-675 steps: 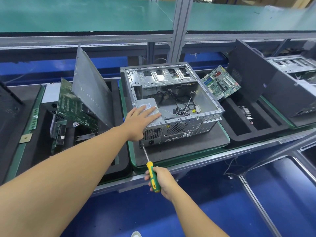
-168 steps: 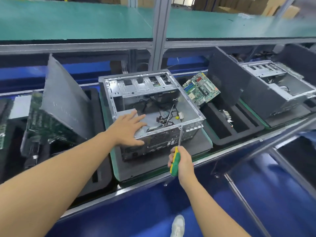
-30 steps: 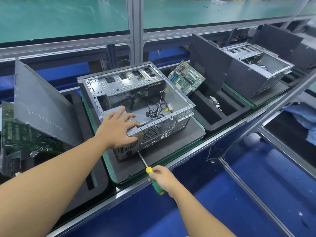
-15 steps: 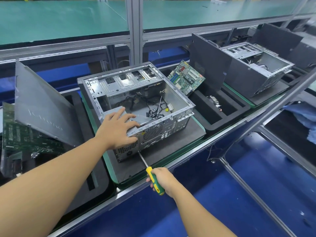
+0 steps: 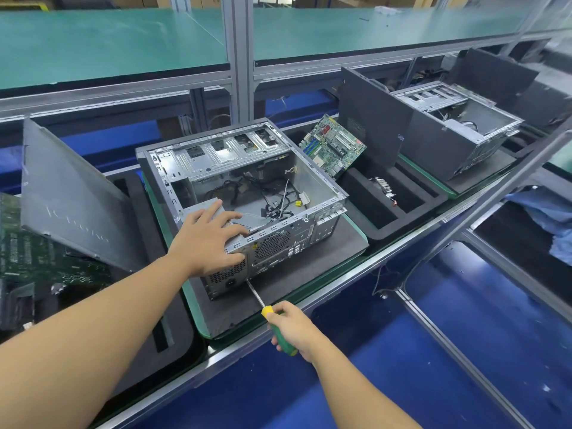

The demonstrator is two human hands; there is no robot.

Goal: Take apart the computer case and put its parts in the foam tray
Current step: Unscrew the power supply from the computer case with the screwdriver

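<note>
On the case (image 5: 280,243), left grip (image 5: 207,239) rests released; right grip (image 5: 294,331) clasps screwdriver (image 5: 267,311)

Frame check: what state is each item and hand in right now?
computer case: open, lying on its side.
power supply: inside case, left hand resting on it.
screwdriver: gripped by right hand, tip at case's rear.
motherboard: loose, leaning in foam tray.
side panel: detached, leaning at left.

The left hand (image 5: 206,243) covers most of the power supply (image 5: 200,208); what the tip of the screwdriver (image 5: 266,310) touches on the computer case (image 5: 323,226) is too small to tell.
</note>
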